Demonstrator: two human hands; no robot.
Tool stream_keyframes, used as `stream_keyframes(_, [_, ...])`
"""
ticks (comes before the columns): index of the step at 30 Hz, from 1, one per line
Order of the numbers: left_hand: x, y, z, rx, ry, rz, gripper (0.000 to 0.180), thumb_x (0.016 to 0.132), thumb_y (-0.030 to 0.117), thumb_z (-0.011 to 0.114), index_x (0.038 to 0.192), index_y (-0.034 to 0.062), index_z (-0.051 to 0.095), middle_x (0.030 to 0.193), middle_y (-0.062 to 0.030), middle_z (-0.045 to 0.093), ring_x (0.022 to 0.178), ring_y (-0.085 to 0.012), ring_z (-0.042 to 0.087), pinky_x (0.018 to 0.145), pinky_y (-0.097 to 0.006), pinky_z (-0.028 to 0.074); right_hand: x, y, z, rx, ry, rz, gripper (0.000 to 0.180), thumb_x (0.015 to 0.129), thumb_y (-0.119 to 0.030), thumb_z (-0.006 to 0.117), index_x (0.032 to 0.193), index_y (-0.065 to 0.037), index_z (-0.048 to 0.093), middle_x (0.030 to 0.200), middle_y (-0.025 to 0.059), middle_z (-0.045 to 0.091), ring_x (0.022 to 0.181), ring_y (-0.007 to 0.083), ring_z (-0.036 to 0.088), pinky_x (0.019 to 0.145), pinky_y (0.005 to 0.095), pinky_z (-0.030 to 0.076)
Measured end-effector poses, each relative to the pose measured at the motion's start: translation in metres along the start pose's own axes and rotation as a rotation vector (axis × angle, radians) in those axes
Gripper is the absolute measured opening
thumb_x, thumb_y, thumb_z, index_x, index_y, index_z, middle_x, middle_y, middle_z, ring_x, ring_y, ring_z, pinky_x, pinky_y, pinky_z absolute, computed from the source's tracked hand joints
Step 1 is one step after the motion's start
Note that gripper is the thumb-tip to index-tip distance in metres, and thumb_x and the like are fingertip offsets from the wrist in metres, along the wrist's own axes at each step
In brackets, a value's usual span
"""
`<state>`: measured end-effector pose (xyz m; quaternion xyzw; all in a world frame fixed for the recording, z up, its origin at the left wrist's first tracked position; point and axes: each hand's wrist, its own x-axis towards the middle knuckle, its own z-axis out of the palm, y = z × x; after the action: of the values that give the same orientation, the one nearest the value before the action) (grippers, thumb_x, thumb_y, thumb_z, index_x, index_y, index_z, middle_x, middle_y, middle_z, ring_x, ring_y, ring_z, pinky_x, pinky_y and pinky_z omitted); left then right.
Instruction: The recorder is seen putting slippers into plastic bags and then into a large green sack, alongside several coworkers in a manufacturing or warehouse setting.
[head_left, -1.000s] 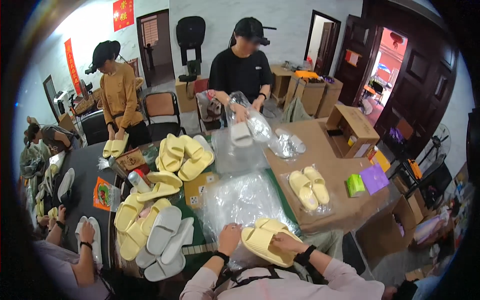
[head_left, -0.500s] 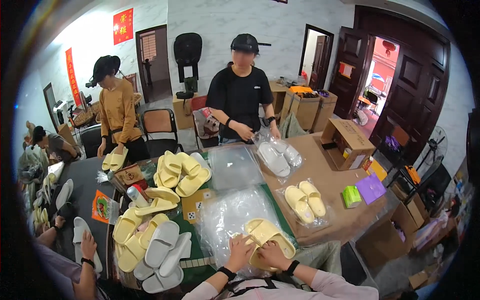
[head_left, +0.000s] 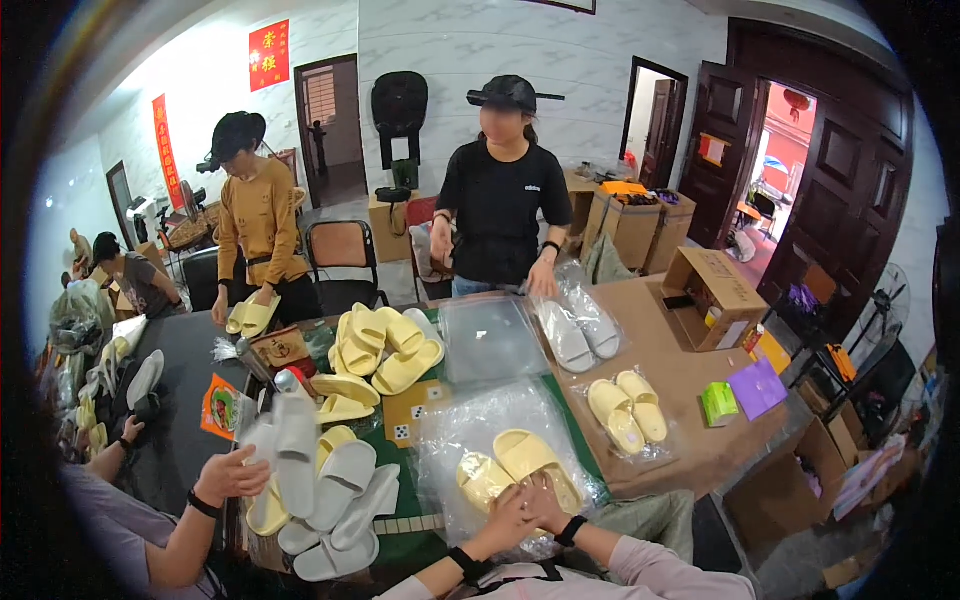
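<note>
A pair of yellow slippers lies in front of me on a stack of clear plastic bags. The left yellow slipper shows through thin film; the right yellow slipper lies beside it, toe away from me. My left hand is closed at the near end of the left slipper, seemingly on the bag's edge. Close against it, my right hand has its fingers curled at the near end of the slippers. The fingertips of both hands are partly hidden.
Left of me are piled grey slippers and yellow slippers. A co-worker's hand is beside a blurred grey slipper. Bagged yellow slippers, bagged grey slippers and an open carton stand right. Two people stand across the table.
My hands have drawn together at the slippers' near ends. The co-worker at left has lifted a grey slipper to the pile. The person opposite has lowered the bagged grey pair. My view has shifted.
</note>
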<state>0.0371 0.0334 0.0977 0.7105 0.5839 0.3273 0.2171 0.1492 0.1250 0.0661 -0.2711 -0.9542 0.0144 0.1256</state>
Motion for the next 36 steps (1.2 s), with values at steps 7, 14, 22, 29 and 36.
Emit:
stream_keyframes(7, [0.002, 0.018, -0.010, -0.235, 0.112, 0.145, 0.054, 0.082, 0.010, 0.064, 0.128, 0.0007, 0.036, 0.100, -0.0126, 0.059, 0.093, -0.0154, 0.059, 0.078, -0.026, 0.048, 0.017, 0.022, 0.009, 0.266, -0.122, -0.079, 0.037, 0.072, -0.036, 0.059, 0.102, -0.013, 0.059, 0.102, 0.0145, 0.055, 0.104, 0.0323, 0.047, 0.094, 0.0482, 0.030])
stream_keyframes(14, [0.018, 0.020, -0.051, -0.460, 0.553, -0.269, 0.017, 0.087, 0.014, 0.058, 0.091, 0.0018, 0.068, 0.065, -0.0047, 0.053, 0.059, -0.0092, 0.046, 0.053, -0.025, 0.037, 0.001, 0.007, -0.010, 0.403, -0.167, -0.023, 0.041, 0.086, -0.026, 0.052, 0.125, -0.013, 0.050, 0.136, 0.0133, 0.039, 0.123, 0.0326, 0.037, 0.101, 0.0491, 0.025])
stream_keyframes(22, [0.036, 0.045, -0.088, -0.650, 0.635, -0.365, 0.019, 0.088, 0.012, 0.056, 0.100, 0.0007, 0.066, 0.064, -0.0003, 0.049, 0.056, -0.0057, 0.043, 0.051, -0.022, 0.035, -0.015, -0.020, -0.100, 1.033, -0.078, 0.183, 0.037, 0.088, -0.018, 0.053, 0.124, -0.010, 0.052, 0.125, 0.0166, 0.051, 0.112, 0.0313, 0.051, 0.094, 0.0360, 0.039])
stream_keyframes(29, [0.043, 0.087, -0.107, -0.465, 0.409, -0.028, 0.033, 0.086, 0.005, 0.056, 0.118, -0.0010, 0.054, 0.077, -0.0061, 0.059, 0.064, -0.0105, 0.055, 0.062, -0.023, 0.045, 0.006, -0.031, -0.123, 0.811, 0.179, 0.400, 0.016, 0.087, -0.016, 0.050, 0.087, -0.004, 0.060, 0.079, 0.0145, 0.062, 0.074, 0.0337, 0.060, 0.065, 0.0373, 0.047])
stream_keyframes(36, [-0.042, 0.101, -0.185, -0.440, 0.900, 0.367, 0.039, 0.088, 0.028, 0.044, 0.105, -0.0069, 0.047, 0.100, -0.0174, 0.052, 0.089, -0.0261, 0.051, 0.082, -0.037, 0.042, 0.013, 0.027, -0.189, 0.890, 0.401, 0.509, 0.021, 0.090, -0.019, 0.046, 0.084, -0.003, 0.059, 0.074, 0.0102, 0.062, 0.067, 0.0210, 0.060, 0.063, 0.0321, 0.046])
